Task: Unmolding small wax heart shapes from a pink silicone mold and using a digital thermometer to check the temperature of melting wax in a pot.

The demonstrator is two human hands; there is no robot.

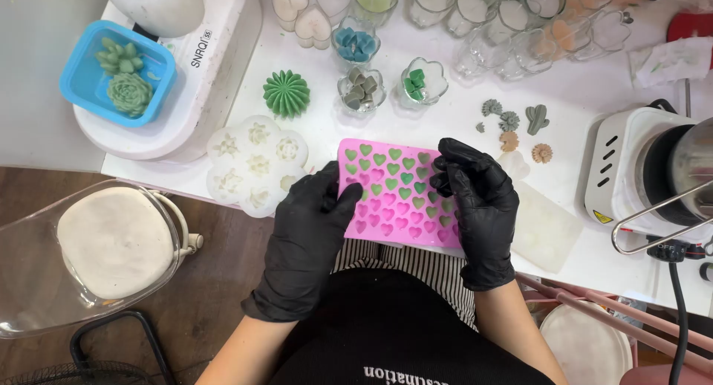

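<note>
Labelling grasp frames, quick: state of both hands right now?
Left hand: closed on the left edge of the pink silicone heart-cavity mould.
Right hand: closed on the mould's right edge, fingertips on top.

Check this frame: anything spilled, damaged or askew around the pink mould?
Nothing spilled or broken. The pink heart mould overhangs the table edge, held by the left hand and right hand; only some cavities hold green wax.

Both black-gloved hands, left hand and right hand, grip a pink heart-cavity silicone mould partly filled with green wax, at the white worktop edge.
</note>
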